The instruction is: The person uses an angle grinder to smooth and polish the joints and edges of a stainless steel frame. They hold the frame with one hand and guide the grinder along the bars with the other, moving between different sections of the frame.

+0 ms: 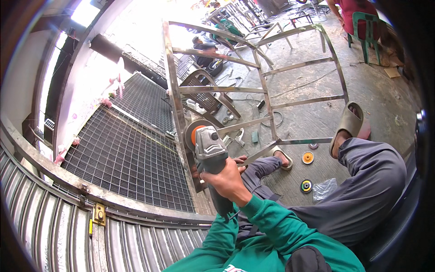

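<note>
My right hand (228, 180) is wrapped round the grey body of an angle grinder (211, 147). The grinder's orange-centred disc (195, 134) lies against the left upright of a bare metal frame (172, 79), made of welded bars. Behind the right hand, the fingers of my left hand (240, 160) show in part, closed round the lower bar of the frame; the rest of that hand is hidden. The frame leans up in front of me, its lower end by my legs.
On the concrete floor lie an orange disc (307, 157), a black-and-yellow disc (306, 186) and a clear plastic bag (324, 189). A dark wire-mesh panel (122, 149) stands left, beside corrugated metal (149, 240). Beyond are a toppled brown chair (204, 93), cords, and a person on a green chair (365, 29).
</note>
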Demonstrator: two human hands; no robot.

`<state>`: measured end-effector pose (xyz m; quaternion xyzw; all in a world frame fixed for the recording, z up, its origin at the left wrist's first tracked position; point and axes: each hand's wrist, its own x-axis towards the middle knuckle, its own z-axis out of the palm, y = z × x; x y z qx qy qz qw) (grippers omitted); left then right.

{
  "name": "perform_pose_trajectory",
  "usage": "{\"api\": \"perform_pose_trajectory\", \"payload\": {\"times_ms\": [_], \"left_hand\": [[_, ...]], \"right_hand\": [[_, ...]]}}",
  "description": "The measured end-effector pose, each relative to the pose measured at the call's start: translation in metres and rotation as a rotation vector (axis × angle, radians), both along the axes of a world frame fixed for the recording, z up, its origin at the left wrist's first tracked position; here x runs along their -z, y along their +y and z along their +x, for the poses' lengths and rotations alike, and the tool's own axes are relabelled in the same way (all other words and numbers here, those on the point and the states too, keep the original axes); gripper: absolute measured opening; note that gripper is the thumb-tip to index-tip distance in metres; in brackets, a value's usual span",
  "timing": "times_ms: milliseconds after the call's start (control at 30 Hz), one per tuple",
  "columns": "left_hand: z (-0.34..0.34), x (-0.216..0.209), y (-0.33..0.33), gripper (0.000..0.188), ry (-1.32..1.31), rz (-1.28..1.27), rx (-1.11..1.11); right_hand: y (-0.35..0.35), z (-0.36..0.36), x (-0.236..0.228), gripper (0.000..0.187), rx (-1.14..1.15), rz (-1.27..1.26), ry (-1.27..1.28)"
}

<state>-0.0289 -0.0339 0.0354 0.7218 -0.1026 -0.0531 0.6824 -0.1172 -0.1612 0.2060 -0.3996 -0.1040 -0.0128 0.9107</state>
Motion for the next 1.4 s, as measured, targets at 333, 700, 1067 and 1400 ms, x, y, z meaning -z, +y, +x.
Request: {"api": "perform_pose_trajectory", "payload": {"times_ms": [333, 700, 1067, 1400], "left_hand": [[-0.016, 0.005, -0.006, 0.097, 0.024, 0.064, -0.019], [-0.021, 0.001, -0.01, 0.092, 0.021, 0.141, -0.026], [-0.031, 0.004, -0.01, 0.088, 0.034, 0.213, -0.047], [-0.041, 0.007, -0.008, 0.083, 0.045, 0.279, -0.06]], "right_hand": [[0.0, 0.004, 0.004, 0.049, -0.012, 0.01, -0.022], [0.005, 0.007, 0.013, 0.052, 0.015, -0.02, -0.023], [0.005, 0.012, 0.02, 0.056, 0.055, -0.103, 0.048], [0.002, 0.012, 0.022, 0.062, -0.021, -0.216, 0.159]]}}
